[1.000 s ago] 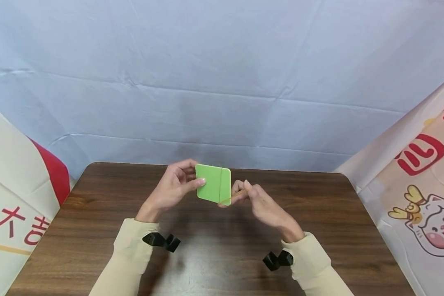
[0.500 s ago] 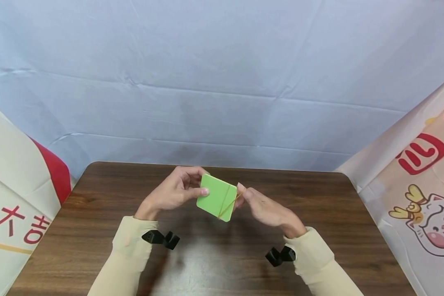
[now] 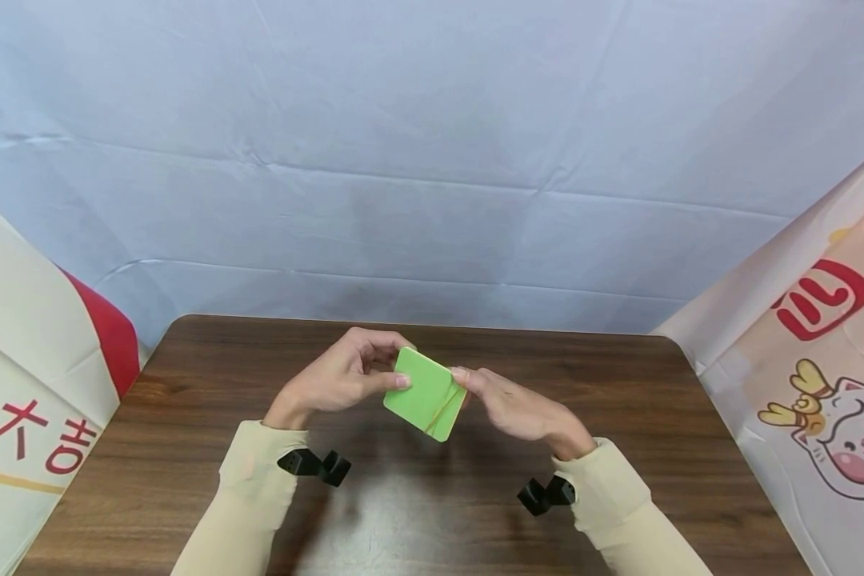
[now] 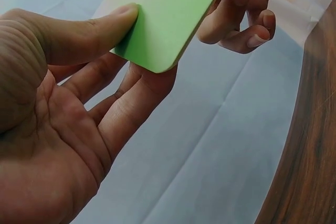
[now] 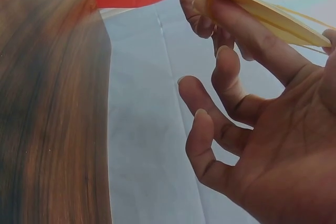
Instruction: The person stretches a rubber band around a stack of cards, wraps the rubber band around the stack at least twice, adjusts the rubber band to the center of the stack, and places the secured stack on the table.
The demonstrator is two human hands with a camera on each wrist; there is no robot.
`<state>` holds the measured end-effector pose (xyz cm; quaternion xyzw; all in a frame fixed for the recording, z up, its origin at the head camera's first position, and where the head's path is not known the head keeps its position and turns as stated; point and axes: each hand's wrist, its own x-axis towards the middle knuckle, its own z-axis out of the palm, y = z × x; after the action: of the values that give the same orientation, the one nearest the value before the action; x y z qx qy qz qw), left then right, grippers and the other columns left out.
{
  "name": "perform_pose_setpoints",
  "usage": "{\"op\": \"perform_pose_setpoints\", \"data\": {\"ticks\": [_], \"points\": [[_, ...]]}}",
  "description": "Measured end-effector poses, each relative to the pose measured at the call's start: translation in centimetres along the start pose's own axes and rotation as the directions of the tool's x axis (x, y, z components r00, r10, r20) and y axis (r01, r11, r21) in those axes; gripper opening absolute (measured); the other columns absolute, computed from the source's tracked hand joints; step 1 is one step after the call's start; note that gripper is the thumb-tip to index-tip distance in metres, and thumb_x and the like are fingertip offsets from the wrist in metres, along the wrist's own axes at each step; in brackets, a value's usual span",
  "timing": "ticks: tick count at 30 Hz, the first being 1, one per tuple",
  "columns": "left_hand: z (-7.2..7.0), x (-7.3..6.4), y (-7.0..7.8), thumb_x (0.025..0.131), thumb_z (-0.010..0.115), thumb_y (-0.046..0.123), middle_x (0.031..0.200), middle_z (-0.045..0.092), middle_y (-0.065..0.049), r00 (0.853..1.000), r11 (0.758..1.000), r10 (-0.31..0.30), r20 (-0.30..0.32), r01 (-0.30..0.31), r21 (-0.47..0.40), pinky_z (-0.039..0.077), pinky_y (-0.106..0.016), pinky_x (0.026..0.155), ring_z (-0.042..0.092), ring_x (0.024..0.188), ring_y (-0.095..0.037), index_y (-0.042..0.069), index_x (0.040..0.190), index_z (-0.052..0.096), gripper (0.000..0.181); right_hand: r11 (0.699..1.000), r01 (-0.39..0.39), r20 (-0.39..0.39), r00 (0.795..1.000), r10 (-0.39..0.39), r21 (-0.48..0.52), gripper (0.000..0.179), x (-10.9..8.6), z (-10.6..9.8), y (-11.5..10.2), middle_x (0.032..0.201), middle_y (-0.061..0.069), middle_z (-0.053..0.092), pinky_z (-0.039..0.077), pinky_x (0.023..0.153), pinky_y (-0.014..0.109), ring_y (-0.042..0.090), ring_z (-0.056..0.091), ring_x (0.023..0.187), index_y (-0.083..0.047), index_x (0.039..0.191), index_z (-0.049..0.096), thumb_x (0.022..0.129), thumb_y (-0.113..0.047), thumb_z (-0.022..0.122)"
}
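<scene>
A thin square stack of green cards [image 3: 419, 392] with rounded corners is held tilted above the table. Two strands of a tan rubber band [image 3: 442, 411] slant across its right end. My left hand [image 3: 334, 376] pinches the left side, thumb on the green face and fingers behind, as the left wrist view shows on the cards [image 4: 168, 9]. At the upper right corner, my right hand [image 3: 518, 404] pinches the cards and band, thumb on top. From the right wrist, the index finger [image 5: 257, 38] lies along the yellowish underside, and the other fingers curl loosely away from it.
A dark wooden table [image 3: 223, 496] lies beneath both hands. Behind it hangs a pale blue cloth [image 3: 432, 160]. Printed banners stand at the left [image 3: 36, 400] and right [image 3: 821, 360]. Each sleeve cuff carries a small black camera mount.
The stack has turned clockwise and come slightly lower and to the right. My right hand has brought the stretched rubber band up to the upper right corner, its thumb now on the green face.
</scene>
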<state>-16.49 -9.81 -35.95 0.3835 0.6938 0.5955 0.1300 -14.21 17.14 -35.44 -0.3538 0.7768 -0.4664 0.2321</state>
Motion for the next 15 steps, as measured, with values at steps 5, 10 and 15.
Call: {"op": "perform_pose_setpoints", "data": {"ticks": [5, 10, 15], "points": [[0.17, 0.02, 0.22, 0.090, 0.069, -0.009, 0.091, 0.071, -0.011, 1.000, 1.000, -0.007, -0.001, 0.007, -0.017, 0.059, -0.033, 0.067, 0.068, 0.080, -0.023, -0.005, 0.108, 0.068, 0.018, 0.998, 0.052, 0.031, 0.998, -0.053, 0.043, 0.056, 0.23, -0.11, 0.11, 0.104, 0.004, 0.070, 0.048, 0.098, 0.037, 0.018, 0.064, 0.103, -0.003, 0.109, 0.067, 0.112, -0.029, 0.017], [0.30, 0.04, 0.23, 0.091, 0.069, -0.009, 0.090, 0.071, -0.010, 1.000, 1.000, -0.015, 0.009, 0.015, -0.017, 0.059, -0.033, 0.067, 0.068, 0.079, -0.022, -0.004, 0.107, 0.068, 0.017, 0.993, 0.103, 0.067, 0.992, -0.107, 0.054, 0.056, 0.32, -0.23, 0.24, 0.119, 0.010, 0.067, 0.041, 0.107, 0.035, 0.018, 0.059, 0.116, 0.001, 0.124, 0.062, 0.110, -0.024, 0.014], [0.33, 0.01, 0.23, 0.091, 0.069, -0.008, 0.090, 0.072, -0.009, 1.000, 1.000, -0.027, 0.010, 0.027, -0.011, 0.059, -0.033, 0.068, 0.068, 0.080, -0.022, -0.003, 0.107, 0.068, 0.017, 0.991, 0.120, 0.070, 0.990, -0.124, 0.059, 0.057, 0.31, -0.29, 0.28, 0.125, 0.013, 0.064, 0.038, 0.110, 0.035, 0.019, 0.055, 0.123, 0.003, 0.125, 0.062, 0.109, -0.022, 0.014]]}}
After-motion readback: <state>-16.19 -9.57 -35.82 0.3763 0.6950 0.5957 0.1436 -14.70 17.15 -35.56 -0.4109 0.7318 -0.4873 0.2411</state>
